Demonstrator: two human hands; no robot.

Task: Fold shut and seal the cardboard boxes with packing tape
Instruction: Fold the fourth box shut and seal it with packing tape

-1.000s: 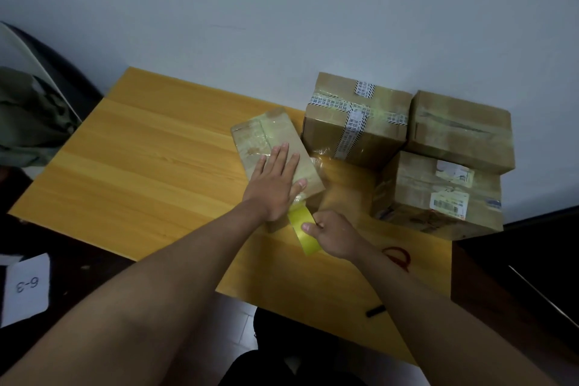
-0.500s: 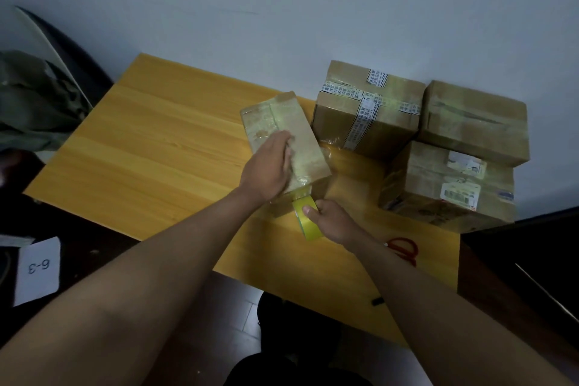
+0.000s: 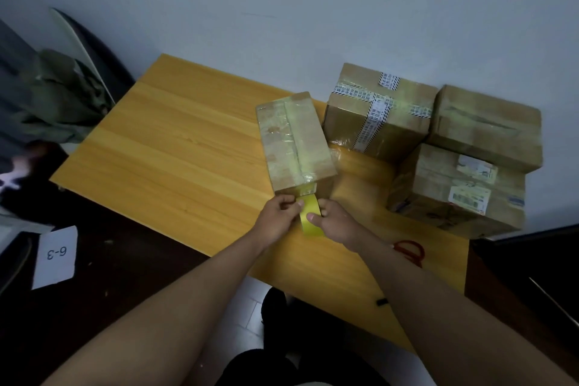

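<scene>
We have both hands at the near end of the long box (image 3: 294,141), which lies on the table (image 3: 175,147) with its long axis running away from us toward the wall, slightly angled left. A strip of clear tape already runs down the length of its top and over the near edge.

Our right hand (image 3: 333,221) holds the yellow tape roll (image 3: 310,213), fingers curled round it with the thumb across its face. Our left hand (image 3: 279,216) sits just beside the roll on its left, fingers curled and pinching at the roll's upper edge where the tape leaves it; whether they grip the tape itself or only the roll's rim we cannot tell.

The relation that matters: the box's near end face is directly ahead of the roll, just beyond our fingertips, and the stretch of tape joining box and roll is short. Both hands are equally close to it. We judge the next move to be parting the tape here, so the strip must stay pressed to the end face while the roll pulls back toward us.

The red scissors (image 3: 410,252) lie by our right forearm. Three other boxes (image 3: 470,166) are grouped to the right, by the wall.
</scene>
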